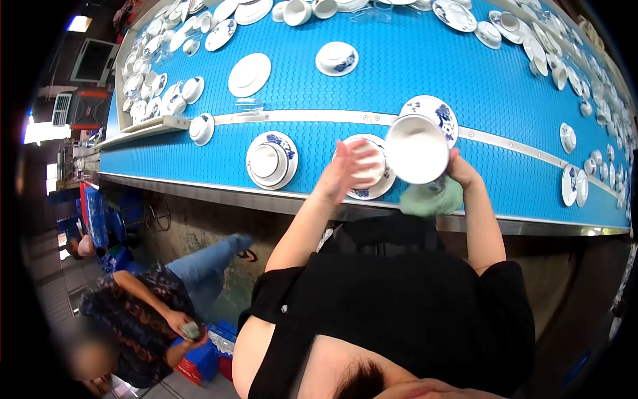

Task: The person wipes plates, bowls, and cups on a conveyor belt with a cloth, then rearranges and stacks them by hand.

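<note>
My right hand (463,174) holds a white bowl (417,150), with a green cloth (432,198) below it at the table's front edge. The fingers of my left hand (352,169) are spread over a plate with blue patterns (364,193), and nothing is gripped in them. Behind the bowl lies another blue-patterned plate (435,110), partly covered by it. To the left, a stack of a plate and smaller dishes (268,160) rests on the blue surface.
The blue surface (399,73) is crossed by a metal strip (312,116). Many dishes crowd its left, far and right sides. A clear glass (249,105) lies near a white plate (250,75). At lower left, another person (133,312) holds a small item.
</note>
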`<act>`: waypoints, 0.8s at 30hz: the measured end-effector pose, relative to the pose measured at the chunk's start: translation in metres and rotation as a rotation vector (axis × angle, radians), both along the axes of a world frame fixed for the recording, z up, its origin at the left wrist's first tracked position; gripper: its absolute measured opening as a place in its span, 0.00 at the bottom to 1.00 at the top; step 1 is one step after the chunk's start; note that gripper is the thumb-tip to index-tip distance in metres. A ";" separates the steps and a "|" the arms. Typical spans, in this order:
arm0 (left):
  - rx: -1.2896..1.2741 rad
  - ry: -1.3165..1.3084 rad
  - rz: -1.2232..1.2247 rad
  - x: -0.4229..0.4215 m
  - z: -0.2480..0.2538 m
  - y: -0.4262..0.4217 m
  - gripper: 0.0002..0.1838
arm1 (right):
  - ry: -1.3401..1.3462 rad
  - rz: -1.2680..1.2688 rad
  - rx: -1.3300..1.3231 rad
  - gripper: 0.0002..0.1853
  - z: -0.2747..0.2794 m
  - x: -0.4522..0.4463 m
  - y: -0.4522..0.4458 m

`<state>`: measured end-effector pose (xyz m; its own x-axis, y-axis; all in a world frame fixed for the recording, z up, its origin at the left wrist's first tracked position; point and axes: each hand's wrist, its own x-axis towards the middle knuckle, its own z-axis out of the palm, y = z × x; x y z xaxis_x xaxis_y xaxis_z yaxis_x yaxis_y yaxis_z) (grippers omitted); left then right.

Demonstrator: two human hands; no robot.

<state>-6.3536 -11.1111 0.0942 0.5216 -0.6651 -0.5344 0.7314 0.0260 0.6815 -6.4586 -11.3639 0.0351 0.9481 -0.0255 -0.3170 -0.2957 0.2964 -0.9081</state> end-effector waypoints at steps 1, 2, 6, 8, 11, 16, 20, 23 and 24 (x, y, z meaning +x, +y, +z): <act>-0.122 0.176 -0.012 -0.009 0.001 -0.016 0.43 | -0.007 0.074 -0.214 0.41 0.014 0.004 -0.005; -0.052 0.137 -0.009 -0.014 0.002 -0.030 0.40 | -0.028 0.215 -0.179 0.39 0.028 0.015 -0.018; 0.235 0.006 0.045 -0.021 -0.003 -0.051 0.34 | -0.146 -0.266 -0.290 0.22 0.016 0.060 -0.057; 0.246 -0.030 0.094 -0.028 0.001 -0.058 0.33 | -0.158 -0.328 -0.549 0.20 0.003 0.073 -0.060; 0.237 -0.047 0.193 -0.036 0.001 -0.069 0.32 | -0.389 -0.253 -1.164 0.15 -0.054 0.072 -0.055; 0.179 -0.247 0.114 -0.045 -0.018 -0.085 0.31 | -0.044 0.320 -1.029 0.15 -0.095 -0.002 -0.031; 0.407 -0.394 -0.011 -0.058 -0.014 -0.112 0.30 | 0.026 0.041 0.693 0.34 -0.032 -0.064 -0.060; 0.284 -0.492 -0.309 -0.082 -0.012 -0.115 0.26 | 0.078 0.005 -0.050 0.26 -0.021 -0.085 -0.062; 0.306 -0.460 -0.409 -0.080 -0.011 -0.115 0.24 | 0.085 -0.038 -0.061 0.26 -0.020 -0.088 -0.069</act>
<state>-6.4335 -11.2259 0.0834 0.4795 -0.7113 -0.5139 0.2753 -0.4342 0.8577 -6.5466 -11.4328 0.0155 0.9157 -0.0825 -0.3932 -0.3622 0.2542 -0.8968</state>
